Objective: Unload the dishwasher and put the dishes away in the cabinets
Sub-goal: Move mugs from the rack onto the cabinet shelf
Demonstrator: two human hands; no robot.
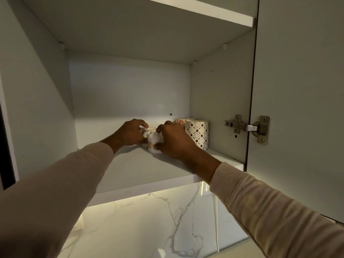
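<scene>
A small white mug with brown marks stands on the lower shelf of an open wall cabinet. My left hand grips its left side and handle. My right hand closes around its right side. Just right of my hands stands a white mug with a dark diamond pattern, and behind that a mug with red flowers, partly hidden.
The cabinet door hangs open at the right on a metal hinge. An upper shelf runs overhead. Below the cabinet a lit marble backsplash shows. The shelf's left half is bare.
</scene>
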